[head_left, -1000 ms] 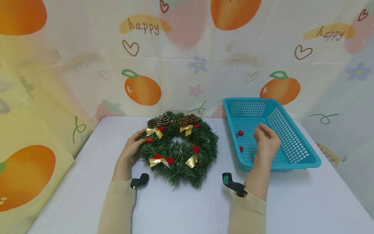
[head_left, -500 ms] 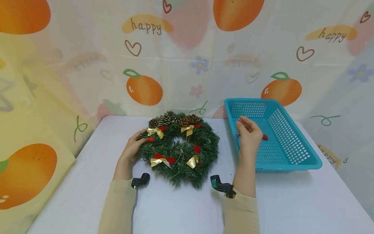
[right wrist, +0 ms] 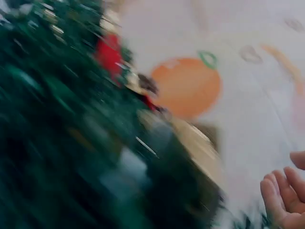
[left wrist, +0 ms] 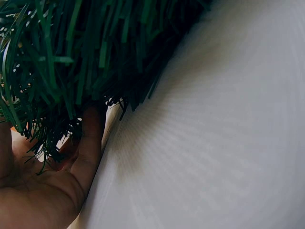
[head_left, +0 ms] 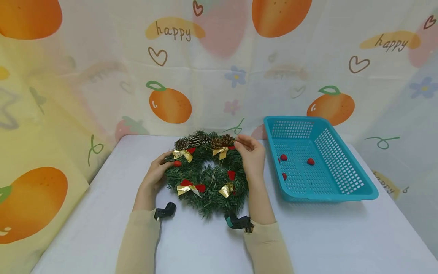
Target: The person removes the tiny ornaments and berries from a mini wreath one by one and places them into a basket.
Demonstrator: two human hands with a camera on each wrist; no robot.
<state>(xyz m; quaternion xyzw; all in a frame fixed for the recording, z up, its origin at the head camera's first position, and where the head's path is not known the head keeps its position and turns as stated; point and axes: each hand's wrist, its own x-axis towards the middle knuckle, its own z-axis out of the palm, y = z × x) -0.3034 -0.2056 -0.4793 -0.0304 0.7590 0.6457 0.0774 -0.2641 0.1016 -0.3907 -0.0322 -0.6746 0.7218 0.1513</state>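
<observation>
A green Christmas wreath with pinecones, gold bows and red bits lies on the table. My left hand grips its left edge, the thumb beside a red ball. In the left wrist view, the fingers of the left hand reach under the green needles. Over the wreath's right side is my right hand, its thumb and fingers bent close together near the upper right bow. Whether anything is between those fingertips is hidden. The right wrist view is blurred, with the right hand at its edge.
A blue plastic basket stands right of the wreath, holding several small red pieces, one near its middle. A white cloth covers the table. Behind it hangs a fruit-patterned curtain.
My right hand has moved left from over the basket to the wreath's right side, uncovering a red piece in the basket. The left hand keeps its place on the wreath.
</observation>
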